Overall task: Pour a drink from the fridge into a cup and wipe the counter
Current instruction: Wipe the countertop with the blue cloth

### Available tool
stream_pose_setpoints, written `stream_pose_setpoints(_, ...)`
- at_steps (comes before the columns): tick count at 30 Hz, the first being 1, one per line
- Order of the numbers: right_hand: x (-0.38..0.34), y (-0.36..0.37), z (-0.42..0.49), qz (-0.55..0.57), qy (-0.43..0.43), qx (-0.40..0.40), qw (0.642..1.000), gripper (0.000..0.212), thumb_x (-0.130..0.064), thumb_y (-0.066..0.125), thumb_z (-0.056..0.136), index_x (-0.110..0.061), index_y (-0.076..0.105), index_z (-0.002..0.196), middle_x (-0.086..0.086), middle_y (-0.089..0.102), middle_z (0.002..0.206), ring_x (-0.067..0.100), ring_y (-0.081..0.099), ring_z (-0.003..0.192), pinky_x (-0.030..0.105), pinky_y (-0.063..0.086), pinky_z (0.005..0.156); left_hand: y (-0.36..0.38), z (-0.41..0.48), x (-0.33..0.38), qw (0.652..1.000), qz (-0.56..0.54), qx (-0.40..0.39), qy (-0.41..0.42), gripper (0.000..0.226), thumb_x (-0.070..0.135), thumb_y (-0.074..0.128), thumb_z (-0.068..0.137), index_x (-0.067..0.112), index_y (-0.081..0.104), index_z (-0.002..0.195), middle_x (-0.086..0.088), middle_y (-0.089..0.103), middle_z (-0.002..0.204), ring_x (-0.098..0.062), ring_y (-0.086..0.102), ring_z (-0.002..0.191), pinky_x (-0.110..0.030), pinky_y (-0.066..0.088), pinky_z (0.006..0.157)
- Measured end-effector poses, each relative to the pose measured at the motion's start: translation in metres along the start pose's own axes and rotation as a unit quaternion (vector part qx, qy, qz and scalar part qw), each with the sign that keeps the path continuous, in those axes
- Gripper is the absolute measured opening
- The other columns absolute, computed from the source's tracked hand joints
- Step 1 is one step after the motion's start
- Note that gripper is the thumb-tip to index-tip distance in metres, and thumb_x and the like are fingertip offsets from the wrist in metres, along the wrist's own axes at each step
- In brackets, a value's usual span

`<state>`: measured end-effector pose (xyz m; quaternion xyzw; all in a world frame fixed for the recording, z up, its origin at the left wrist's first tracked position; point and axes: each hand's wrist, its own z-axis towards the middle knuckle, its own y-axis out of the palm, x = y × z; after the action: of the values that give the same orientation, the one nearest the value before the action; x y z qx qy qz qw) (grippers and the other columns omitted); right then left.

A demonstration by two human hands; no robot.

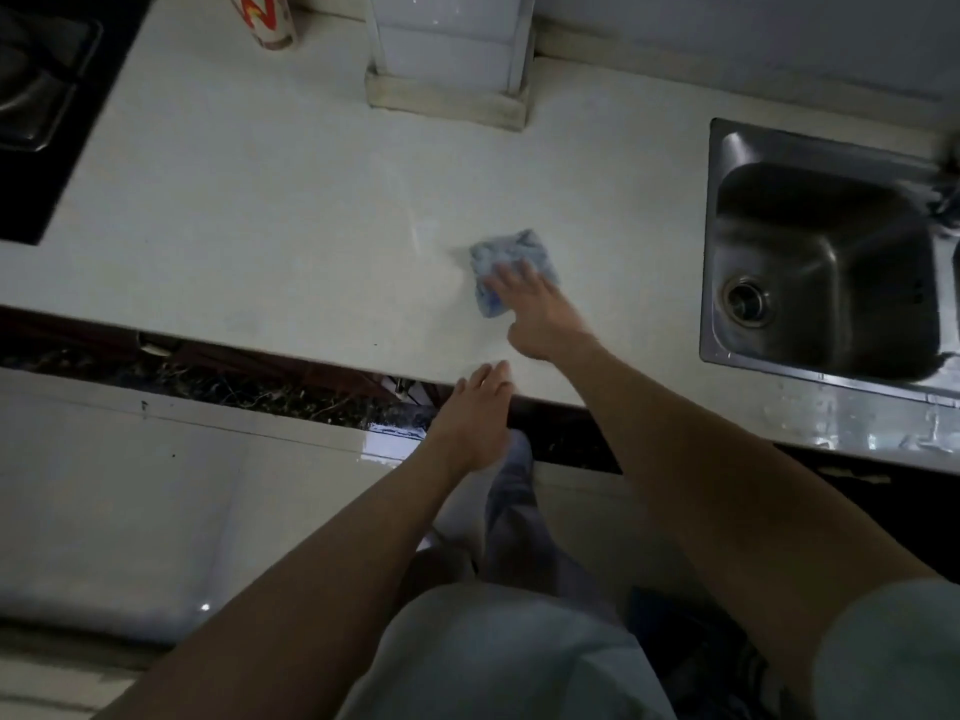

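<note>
Looking at a plain cream-white counter [260, 200]. Seeing a cloth [511, 252] mottled in light blue and white. Noting a cup [267, 18] carrying red and yellow lettering on a whitish ground, with a brownish band at the base. Finding a sink [753, 142] gleaming in silver-grey steel, shading to charcoal inside the basin. Picking out a hob [31, 210] in flat black, a stand base [447, 103] in pale beige, floor tiles [130, 511] shining glossy white, and trousers [509, 511] in washed grey-blue.
</note>
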<state>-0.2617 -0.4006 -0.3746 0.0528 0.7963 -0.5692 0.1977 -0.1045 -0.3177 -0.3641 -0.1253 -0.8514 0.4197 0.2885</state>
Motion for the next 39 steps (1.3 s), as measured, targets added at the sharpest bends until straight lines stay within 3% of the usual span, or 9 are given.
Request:
stream_pose_setpoints(2, 0.028, 0.002, -0.026, 0.005, 0.022, 0.043, 0.999, 0.076, 0.009, 0.046, 0.079, -0.016, 0.033, 0.149, 0.006, 0.022, 0.160, 0.028, 0.010, 0.150, 0.044, 0.014, 0.121, 0.000, 0.000, -0.003, 1.000, 0.000, 0.001, 0.013, 0.060, 0.017, 0.050, 0.089, 0.000, 0.034, 0.144, -0.013, 0.012, 0.160, -0.032, 0.013, 0.146, -0.048, 0.020, 0.117)
stream_pose_setpoints(8, 0.099, 0.000, -0.115, -0.003, 0.290, 0.070, 0.955, 0.083, 0.001, 0.052, 0.077, -0.023, 0.026, 0.152, 0.006, 0.022, 0.159, 0.032, 0.018, 0.145, 0.049, 0.024, 0.117, 0.004, -0.004, -0.017, 0.998, 0.047, 0.011, 0.049, 0.061, 0.018, 0.054, 0.086, 0.002, 0.038, 0.142, -0.014, 0.018, 0.158, -0.031, 0.021, 0.143, -0.043, 0.023, 0.116)
stream_pose_setpoints(10, 0.095, 0.006, -0.126, -0.006, 0.337, 0.067, 0.939, 0.081, -0.005, 0.054, 0.077, -0.019, 0.026, 0.150, 0.010, 0.025, 0.155, 0.035, 0.024, 0.140, 0.052, 0.028, 0.113, 0.004, -0.007, -0.020, 0.998, 0.051, 0.009, 0.044, 0.061, 0.019, 0.052, 0.086, 0.002, 0.037, 0.143, -0.014, 0.018, 0.158, -0.030, 0.022, 0.142, -0.044, 0.024, 0.116)
stream_pose_setpoints(13, 0.051, 0.019, -0.113, 0.023, 0.431, 0.063, 0.900, 0.078, -0.013, 0.052, 0.083, -0.019, 0.016, 0.153, 0.010, 0.013, 0.160, 0.037, 0.011, 0.145, 0.052, 0.020, 0.116, 0.004, -0.012, -0.026, 0.997, 0.062, 0.029, 0.025, 0.059, 0.021, 0.053, 0.085, 0.002, 0.040, 0.139, -0.015, 0.020, 0.156, -0.031, 0.026, 0.139, -0.046, 0.027, 0.114)
stream_pose_setpoints(19, -0.058, 0.063, -0.087, -0.004, 0.249, 0.057, 0.967, 0.083, -0.011, 0.055, 0.081, -0.017, 0.014, 0.154, 0.009, 0.007, 0.162, 0.035, -0.001, 0.148, 0.048, 0.006, 0.121, 0.002, -0.022, -0.039, 0.998, 0.033, 0.042, 0.031, 0.053, 0.017, 0.054, 0.083, -0.001, 0.046, 0.132, -0.014, 0.031, 0.146, -0.032, 0.033, 0.131, -0.046, 0.031, 0.110)
stream_pose_setpoints(23, -0.053, 0.067, -0.113, -0.007, 0.172, 0.046, 0.984, 0.082, -0.003, 0.050, 0.083, -0.024, 0.015, 0.155, 0.001, 0.007, 0.163, 0.026, -0.004, 0.150, 0.044, 0.007, 0.122, 0.001, -0.030, -0.052, 0.998, 0.050, 0.041, 0.011, 0.058, 0.022, 0.053, 0.085, 0.000, 0.042, 0.137, -0.014, 0.026, 0.151, -0.031, 0.030, 0.135, -0.044, 0.029, 0.113)
stream_pose_setpoints(27, -0.027, 0.055, -0.140, -0.005, 0.266, 0.061, 0.962, 0.084, 0.002, 0.047, 0.083, -0.025, 0.015, 0.155, 0.002, 0.008, 0.163, 0.026, 0.000, 0.150, 0.047, 0.014, 0.121, -0.003, -0.043, -0.070, 0.998, 0.057, 0.035, -0.001, 0.066, 0.023, 0.053, 0.089, 0.000, 0.029, 0.146, -0.012, 0.016, 0.158, -0.030, 0.021, 0.142, -0.043, 0.023, 0.117)
stream_pose_setpoints(33, -0.061, 0.055, -0.107, 0.042, 0.380, 0.064, 0.922, 0.079, -0.013, 0.053, 0.084, -0.012, 0.015, 0.153, 0.013, 0.008, 0.161, 0.040, -0.001, 0.147, 0.049, 0.009, 0.120, -0.009, -0.051, -0.076, 0.999, 0.033, 0.031, 0.003, 0.064, 0.020, 0.054, 0.090, 0.001, 0.029, 0.145, -0.013, 0.021, 0.156, -0.029, 0.024, 0.140, -0.044, 0.024, 0.116)
stream_pose_setpoints(39, -0.122, 0.079, -0.072, 0.000, 0.263, 0.055, 0.963, 0.082, -0.014, 0.051, 0.086, -0.014, 0.008, 0.155, 0.014, -0.001, 0.162, 0.037, -0.010, 0.148, 0.049, -0.001, 0.121, -0.021, -0.048, -0.090, 0.997, 0.019, 0.066, 0.026, 0.047, 0.013, 0.053, 0.084, 0.006, 0.047, 0.130, -0.008, 0.041, 0.138, -0.025, 0.038, 0.123, -0.038, 0.037, 0.106)
